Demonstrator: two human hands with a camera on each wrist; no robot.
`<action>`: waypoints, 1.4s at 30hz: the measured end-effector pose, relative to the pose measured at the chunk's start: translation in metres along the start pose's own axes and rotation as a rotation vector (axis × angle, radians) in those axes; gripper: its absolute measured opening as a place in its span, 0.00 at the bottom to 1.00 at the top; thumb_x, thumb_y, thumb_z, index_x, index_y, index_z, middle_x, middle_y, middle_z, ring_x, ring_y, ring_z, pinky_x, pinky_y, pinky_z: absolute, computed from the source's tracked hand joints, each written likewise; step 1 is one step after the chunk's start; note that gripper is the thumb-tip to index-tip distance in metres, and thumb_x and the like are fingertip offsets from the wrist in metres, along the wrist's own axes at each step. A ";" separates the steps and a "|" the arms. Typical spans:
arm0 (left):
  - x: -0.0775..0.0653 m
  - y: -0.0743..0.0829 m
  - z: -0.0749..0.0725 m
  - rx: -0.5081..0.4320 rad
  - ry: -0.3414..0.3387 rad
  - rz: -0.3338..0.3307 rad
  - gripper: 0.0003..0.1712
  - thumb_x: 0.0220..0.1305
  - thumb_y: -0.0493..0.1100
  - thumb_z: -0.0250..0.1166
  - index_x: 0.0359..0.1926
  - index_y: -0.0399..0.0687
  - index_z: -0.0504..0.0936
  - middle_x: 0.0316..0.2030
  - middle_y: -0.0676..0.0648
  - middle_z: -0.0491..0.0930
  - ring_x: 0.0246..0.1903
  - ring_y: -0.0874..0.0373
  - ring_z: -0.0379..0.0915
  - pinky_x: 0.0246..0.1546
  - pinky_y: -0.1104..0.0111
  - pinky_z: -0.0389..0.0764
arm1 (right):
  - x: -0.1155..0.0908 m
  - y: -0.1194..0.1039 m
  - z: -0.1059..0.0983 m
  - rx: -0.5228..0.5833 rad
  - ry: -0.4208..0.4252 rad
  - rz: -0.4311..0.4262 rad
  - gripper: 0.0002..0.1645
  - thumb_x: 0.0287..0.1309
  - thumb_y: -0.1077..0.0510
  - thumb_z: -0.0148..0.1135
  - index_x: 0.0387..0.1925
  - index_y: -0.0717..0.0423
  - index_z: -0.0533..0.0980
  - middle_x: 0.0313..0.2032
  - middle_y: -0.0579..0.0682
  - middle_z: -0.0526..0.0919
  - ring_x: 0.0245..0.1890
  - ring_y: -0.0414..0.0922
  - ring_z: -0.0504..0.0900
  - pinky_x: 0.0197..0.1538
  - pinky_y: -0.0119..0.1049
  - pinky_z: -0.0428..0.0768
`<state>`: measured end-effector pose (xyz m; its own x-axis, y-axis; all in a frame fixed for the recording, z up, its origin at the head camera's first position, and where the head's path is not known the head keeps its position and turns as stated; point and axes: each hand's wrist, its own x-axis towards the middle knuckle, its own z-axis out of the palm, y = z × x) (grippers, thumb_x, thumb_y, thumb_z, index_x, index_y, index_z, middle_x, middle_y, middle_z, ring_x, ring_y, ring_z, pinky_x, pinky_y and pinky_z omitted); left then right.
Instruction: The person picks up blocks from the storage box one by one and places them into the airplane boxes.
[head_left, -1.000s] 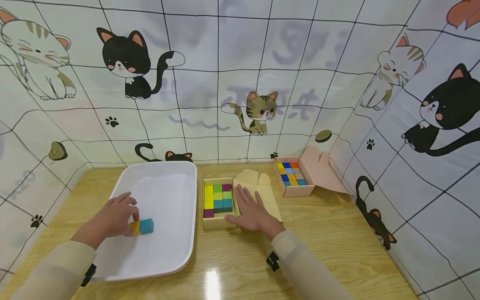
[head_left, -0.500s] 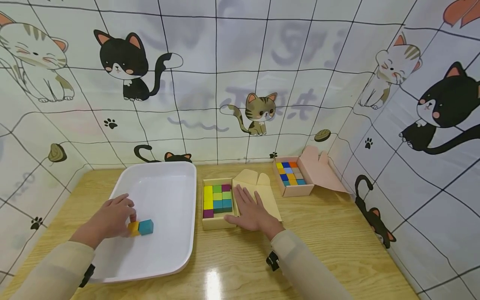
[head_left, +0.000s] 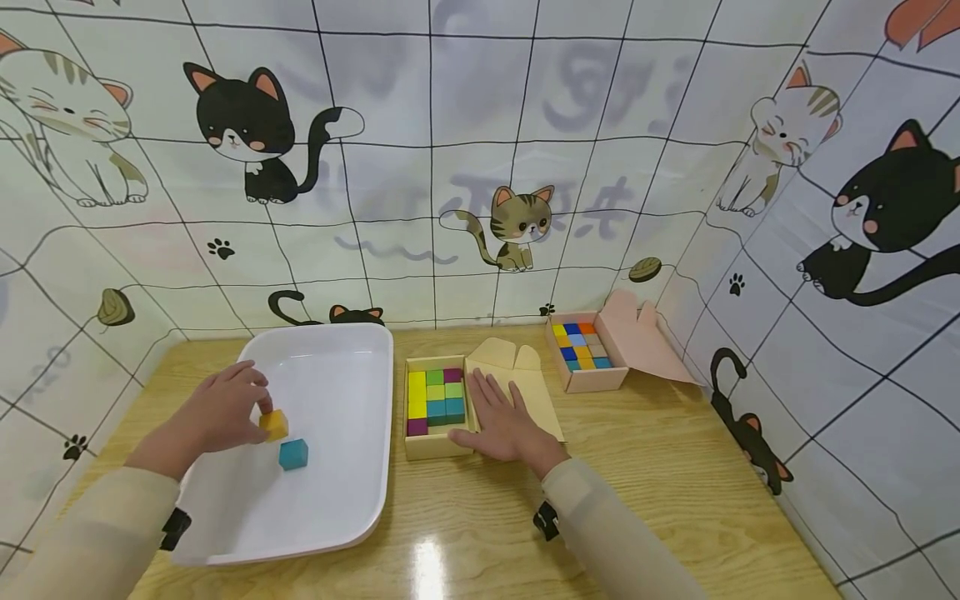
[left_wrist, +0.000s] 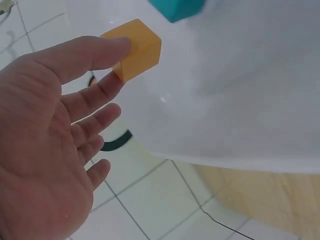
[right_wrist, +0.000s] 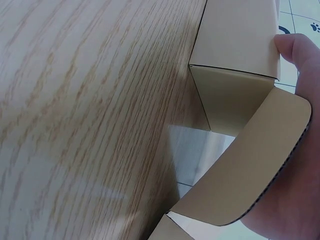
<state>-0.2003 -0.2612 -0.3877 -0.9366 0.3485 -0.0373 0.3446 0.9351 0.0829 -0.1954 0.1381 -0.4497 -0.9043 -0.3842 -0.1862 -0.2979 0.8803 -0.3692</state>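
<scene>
Over the white tray (head_left: pixel 330 517), my left hand (head_left: pixel 217 412) pinches an orange cube (head_left: pixel 274 425) between thumb and fingertips; the left wrist view shows the thumb on the orange cube (left_wrist: pixel 142 50). A teal cube (head_left: pixel 293 454) lies in the tray, just apart from the orange one. My right hand (head_left: pixel 502 421) lies flat with spread fingers on the open lid (head_left: pixel 536 396) of a cream cardboard box (head_left: pixel 438 450), its thumb on the box's edge. Yellow, green, teal and purple cubes fill most of that box. Seen from the right wrist, the hand (right_wrist: pixel 300 65) is partly hidden by a lid flap (right_wrist: pixel 250 160).
A pink box (head_left: pixel 596 382) with many-coloured cubes stands at the back right, its lid (head_left: pixel 648 350) folded out to the right. Behind the wooden table (head_left: pixel 675 492) rises a wall covering (head_left: pixel 397 167) printed with cats.
The orange cube, earlier against the teal cube, has come up and away from it in my left hand. The teal cube and my right hand have stayed in place.
</scene>
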 end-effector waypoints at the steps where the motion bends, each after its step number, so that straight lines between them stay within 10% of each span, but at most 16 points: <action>1: 0.002 0.003 -0.002 0.001 0.008 0.008 0.11 0.41 0.45 0.77 0.26 0.52 0.83 0.49 0.35 0.78 0.64 0.28 0.54 0.61 0.30 0.60 | 0.000 0.000 0.000 0.000 0.000 0.000 0.57 0.62 0.29 0.48 0.77 0.52 0.36 0.79 0.50 0.36 0.79 0.51 0.37 0.77 0.59 0.33; 19: 0.054 0.087 -0.019 -0.039 0.070 0.131 0.11 0.46 0.48 0.76 0.31 0.53 0.85 0.56 0.41 0.77 0.72 0.37 0.50 0.70 0.39 0.56 | 0.001 -0.001 0.002 -0.015 -0.003 -0.001 0.58 0.60 0.24 0.44 0.77 0.50 0.35 0.79 0.48 0.35 0.79 0.48 0.36 0.77 0.58 0.33; 31: 0.081 0.147 -0.010 -0.017 0.022 0.256 0.15 0.48 0.51 0.74 0.36 0.51 0.87 0.57 0.44 0.77 0.72 0.42 0.53 0.73 0.45 0.57 | 0.002 0.002 0.004 -0.020 0.003 0.001 0.57 0.62 0.26 0.45 0.78 0.49 0.35 0.79 0.48 0.34 0.79 0.49 0.36 0.77 0.58 0.33; 42: 0.095 0.169 0.011 -0.019 -0.061 0.290 0.15 0.50 0.52 0.74 0.38 0.50 0.88 0.58 0.46 0.76 0.74 0.45 0.51 0.74 0.48 0.55 | 0.001 0.001 0.002 -0.027 -0.009 0.012 0.56 0.63 0.27 0.45 0.77 0.49 0.34 0.79 0.47 0.34 0.79 0.49 0.35 0.77 0.59 0.34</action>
<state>-0.2303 -0.0697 -0.3886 -0.7937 0.6044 -0.0688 0.5951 0.7950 0.1176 -0.1958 0.1375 -0.4522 -0.9049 -0.3762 -0.1988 -0.2956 0.8919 -0.3422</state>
